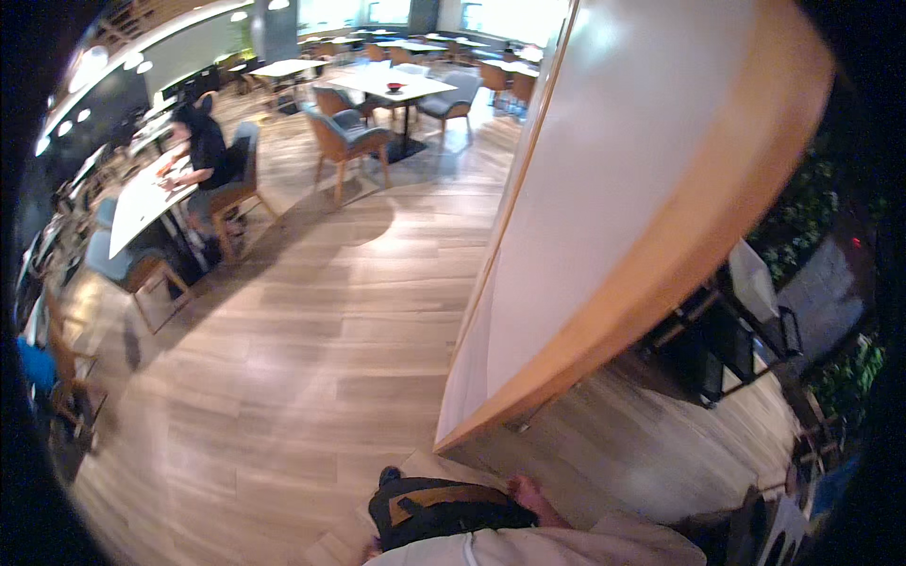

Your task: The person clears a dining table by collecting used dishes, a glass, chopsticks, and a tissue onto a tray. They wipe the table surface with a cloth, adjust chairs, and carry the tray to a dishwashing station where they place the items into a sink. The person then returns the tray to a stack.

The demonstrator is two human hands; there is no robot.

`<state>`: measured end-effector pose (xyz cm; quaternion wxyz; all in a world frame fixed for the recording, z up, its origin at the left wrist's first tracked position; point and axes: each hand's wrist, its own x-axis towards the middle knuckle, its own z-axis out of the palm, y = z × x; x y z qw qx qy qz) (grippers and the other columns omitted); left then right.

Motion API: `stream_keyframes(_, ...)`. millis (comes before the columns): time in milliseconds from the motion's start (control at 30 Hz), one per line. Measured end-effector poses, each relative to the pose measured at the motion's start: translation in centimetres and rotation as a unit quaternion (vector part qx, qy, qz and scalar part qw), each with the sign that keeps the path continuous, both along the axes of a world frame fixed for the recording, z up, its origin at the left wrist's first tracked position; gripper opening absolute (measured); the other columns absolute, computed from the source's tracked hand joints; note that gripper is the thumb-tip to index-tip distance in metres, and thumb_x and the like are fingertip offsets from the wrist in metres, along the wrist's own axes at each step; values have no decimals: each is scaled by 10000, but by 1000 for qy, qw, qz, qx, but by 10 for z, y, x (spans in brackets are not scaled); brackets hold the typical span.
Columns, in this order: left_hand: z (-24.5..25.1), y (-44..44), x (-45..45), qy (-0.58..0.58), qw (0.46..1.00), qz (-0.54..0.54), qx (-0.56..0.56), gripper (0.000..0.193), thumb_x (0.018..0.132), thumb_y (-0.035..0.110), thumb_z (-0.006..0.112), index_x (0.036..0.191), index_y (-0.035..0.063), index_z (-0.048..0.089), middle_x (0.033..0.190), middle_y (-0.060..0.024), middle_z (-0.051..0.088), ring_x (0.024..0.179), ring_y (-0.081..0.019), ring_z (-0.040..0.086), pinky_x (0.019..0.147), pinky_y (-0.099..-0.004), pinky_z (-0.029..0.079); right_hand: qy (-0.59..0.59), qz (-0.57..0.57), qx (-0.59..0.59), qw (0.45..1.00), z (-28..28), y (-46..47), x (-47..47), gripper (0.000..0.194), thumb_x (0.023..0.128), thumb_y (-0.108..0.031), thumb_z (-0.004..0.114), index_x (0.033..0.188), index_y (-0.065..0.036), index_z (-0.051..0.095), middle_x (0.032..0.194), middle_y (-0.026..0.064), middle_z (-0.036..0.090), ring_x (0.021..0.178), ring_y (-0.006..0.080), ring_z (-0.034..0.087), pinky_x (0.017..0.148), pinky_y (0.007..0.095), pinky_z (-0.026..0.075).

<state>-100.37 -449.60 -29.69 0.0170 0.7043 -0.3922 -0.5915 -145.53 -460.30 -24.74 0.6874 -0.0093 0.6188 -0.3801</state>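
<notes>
My right hand (525, 489) hangs low beside my body, at the right edge of a dark bag or apron (453, 506) with a brown band across it; blur hides whether its fingers hold anything. My left hand (371, 549) shows only as a small sliver at the bottom, left of the dark item. A light shirt covers my front. One dark shoe (389, 475) stands on the wooden floor (297, 382) ahead of me.
A white partition (566, 198) with a wooden edge rises close on the right. A seated person (205, 152) leans over a white table (141, 205) at the left. Padded chairs (343, 141) surround another table (393, 81) bearing a red bowl (395, 88). Plants (853, 375) stand far right.
</notes>
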Motion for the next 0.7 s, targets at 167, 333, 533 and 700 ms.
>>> stream_keyframes(167,2,-115,115,-56,981,-170,-70,482,704,522,707,910,86,709,845,-111,688,728,-221,630,660,-336,505,238,207,20,949,-17,50,37,292,875,-315,527,915,-58,659,817,70,643,732,184,582,648,325,468)
stream_keyframes(333,-5,-185,98,153,988,7,37,482,752,528,676,915,75,708,807,-34,677,701,-134,604,574,-280,469,181,-11,88,979,6,78,81,281,897,-267,506,1007,-33,616,903,105,647,824,209,615,726,326,505)
stream_keyframes(533,8,-207,27,111,957,-265,26,344,798,433,666,859,101,730,723,-24,683,620,-125,608,584,-286,502,193,-65,21,979,44,122,116,313,902,-269,510,1112,-39,545,938,135,646,790,253,625,664,370,507)
stream_keyframes(700,21,-202,12,46,944,-325,-40,366,826,433,622,882,86,724,778,-35,691,684,-150,630,661,-313,511,232,45,23,971,-40,175,103,323,883,-260,525,1099,-20,549,917,170,640,813,287,622,731,395,495)
